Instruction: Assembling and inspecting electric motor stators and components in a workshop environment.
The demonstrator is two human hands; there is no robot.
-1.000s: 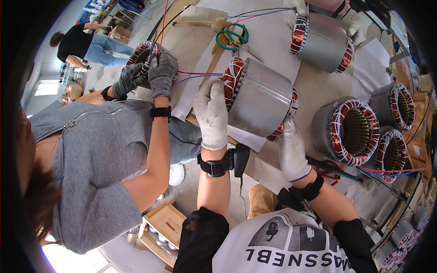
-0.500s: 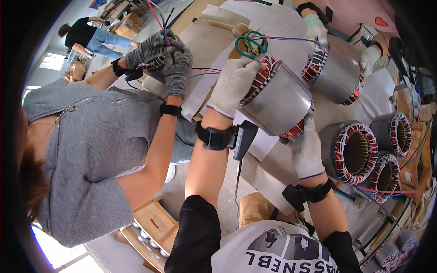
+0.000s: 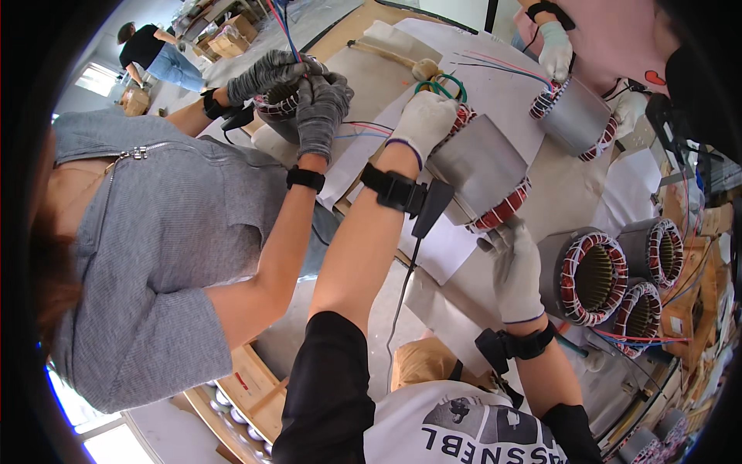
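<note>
A grey cylindrical motor stator [image 3: 481,162] lies tilted on the table before me, red windings laced with white cord at both ends. My left hand [image 3: 427,124], in a white glove, is closed over its far end, with the fingertips partly hidden. At the near end, my right hand [image 3: 516,271], also gloved, has its thumb and curled fingertips against the winding rim [image 3: 504,207]. Green-handled scissors [image 3: 444,87] lie just beyond my left hand. A mallet [image 3: 421,68] with a pale wooden handle rests behind them.
Several more stators [image 3: 593,277] stand at the right with coloured leads. Left of me, a co-worker's grey-gloved hands [image 3: 321,108] hold another stator. Across the table, a person's gloved hand [image 3: 555,52] touches a stator [image 3: 573,120]. White paper [image 3: 506,108] covers part of the table. A wooden box [image 3: 251,383] sits lower left.
My left hand has shifted right and over the stator's far end, and the stator has turned more upright. My right hand has dropped slightly. The far co-worker's stator leads now lie farther from my stator.
</note>
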